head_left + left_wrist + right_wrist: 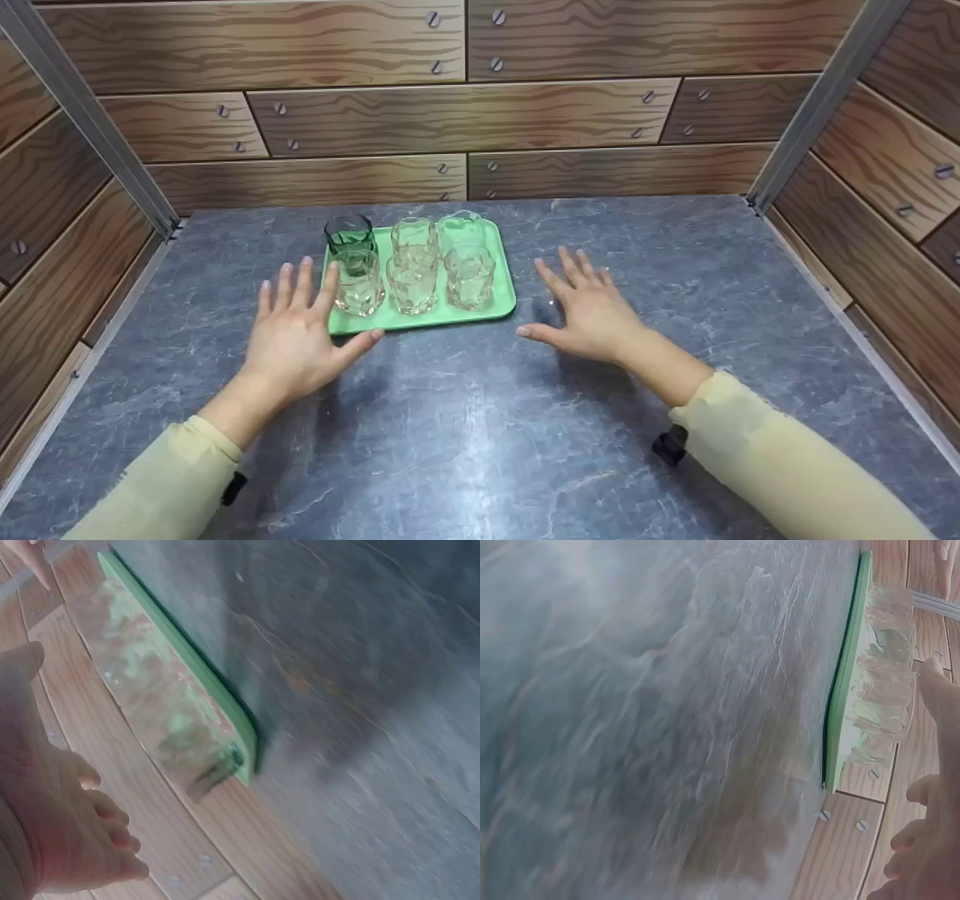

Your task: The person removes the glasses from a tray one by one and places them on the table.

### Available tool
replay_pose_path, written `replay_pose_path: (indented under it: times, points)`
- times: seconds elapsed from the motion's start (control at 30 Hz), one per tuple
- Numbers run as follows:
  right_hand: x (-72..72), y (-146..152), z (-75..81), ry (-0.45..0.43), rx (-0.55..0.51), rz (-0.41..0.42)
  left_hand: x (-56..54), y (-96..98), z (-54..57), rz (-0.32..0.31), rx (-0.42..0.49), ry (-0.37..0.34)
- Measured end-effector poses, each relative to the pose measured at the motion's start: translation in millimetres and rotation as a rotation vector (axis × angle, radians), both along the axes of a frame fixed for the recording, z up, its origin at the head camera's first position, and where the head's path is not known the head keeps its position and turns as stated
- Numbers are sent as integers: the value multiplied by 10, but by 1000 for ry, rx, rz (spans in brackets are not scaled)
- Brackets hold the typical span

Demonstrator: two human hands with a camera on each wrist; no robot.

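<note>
A light green tray point(450, 321) lies on the grey table, carrying several faceted drinking glasses in two rows. At its back left stands a dark green glass point(349, 234); a faintly tinted glass point(461, 229) is at the back right. The front row holds clear glasses, among them a middle one point(412, 285) and a right one point(470, 281). My left hand point(296, 341), fingers spread, hovers near the tray's front left corner, overlapping it in the head view. To the right of the tray, my right hand point(592, 311) is held spread, apart from it. Neither hand holds anything.
The grey marbled table point(480, 450) extends around the tray. Wood-patterned panels point(465, 116) close off the back and both sides, with grey metal posts point(825, 105) at the rear corners. Each yellow sleeve has a dark strap piece point(670, 444) at the wrist.
</note>
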State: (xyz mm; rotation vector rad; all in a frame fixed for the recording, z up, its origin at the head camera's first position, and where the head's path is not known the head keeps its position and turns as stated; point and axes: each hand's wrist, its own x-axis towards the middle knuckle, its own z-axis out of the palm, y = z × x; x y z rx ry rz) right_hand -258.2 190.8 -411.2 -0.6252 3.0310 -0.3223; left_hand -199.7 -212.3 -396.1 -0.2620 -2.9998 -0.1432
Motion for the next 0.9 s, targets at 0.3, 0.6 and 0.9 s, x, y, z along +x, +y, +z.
replay_pose_path:
  times: [0.3, 0.6, 0.9]
  points:
    - [-114, -231, -99, -47, -11, 52, -61, -233, -158, 15, 53, -37]
    - [-197, -336, -200, -108, -8, 84, -169, -293, -329, 12, 73, -136]
    - [-215, -384, -288, -187, -19, 101, -218, -318, -473, -5, 94, -210]
